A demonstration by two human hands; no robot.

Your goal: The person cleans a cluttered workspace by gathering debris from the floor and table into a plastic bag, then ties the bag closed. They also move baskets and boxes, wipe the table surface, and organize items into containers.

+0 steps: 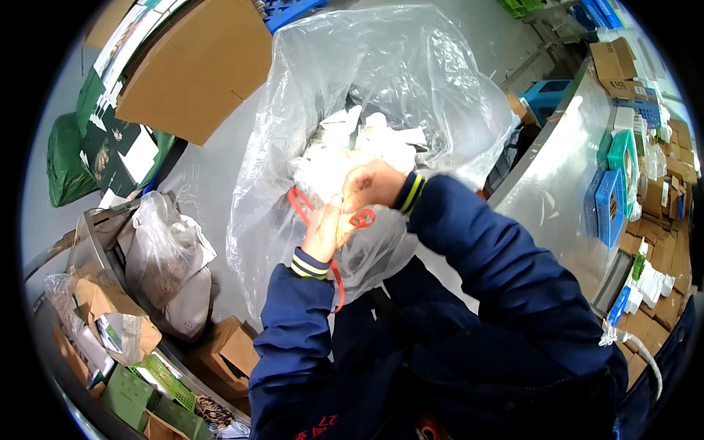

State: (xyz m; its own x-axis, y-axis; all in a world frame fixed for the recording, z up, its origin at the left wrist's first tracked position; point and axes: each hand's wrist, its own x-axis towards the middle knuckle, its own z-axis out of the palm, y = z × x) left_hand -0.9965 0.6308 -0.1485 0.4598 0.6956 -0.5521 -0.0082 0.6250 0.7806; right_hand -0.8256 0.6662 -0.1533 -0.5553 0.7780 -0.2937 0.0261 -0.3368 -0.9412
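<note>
My left hand is closed around a red ribbon. One length of it rises past the fingers, a small loop sticks out beside the palm, and a tail hangs below the wrist. My right hand is pinched shut, its fingertips meeting those of the left; whatever lies between them is hidden. Both hands are above a large clear plastic bag standing with its mouth wide. Inside lies a heap of white scraps, partly washed out by bright light.
Left of the bag are a large brown cardboard sheet, a green sack and a stuffed clear bag. A metal table stands at right, with blue baskets and cartons beyond. Boxes sit at lower left.
</note>
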